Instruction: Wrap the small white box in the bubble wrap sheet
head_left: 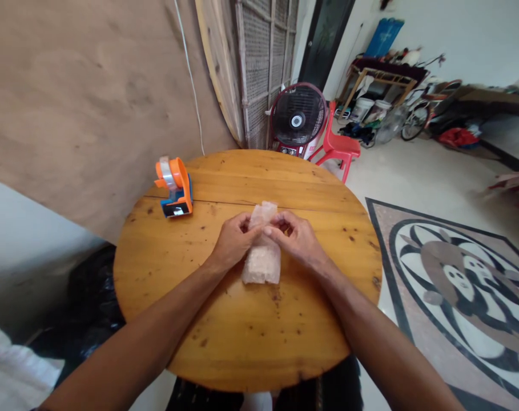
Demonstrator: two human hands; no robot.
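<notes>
A pale, translucent bubble-wrap packet point(262, 265) lies near the middle of the round wooden table point(225, 337). My left hand point(237, 237) grips its left side, with the thumb laid across the top. From the right, my right hand point(296, 234) pinches the packet's upper part, and the two thumbs nearly meet over it. The far end of the wrap sticks out beyond my fingers. What the wrap encloses, if anything, cannot be made out.
An orange and blue tape dispenser point(176, 188) with a roll of clear tape stands at the table's back left. Beyond the far edge are a fan point(297, 117) and a red plastic chair point(338, 142). A panda-patterned rug point(469, 279) lies on the floor at right.
</notes>
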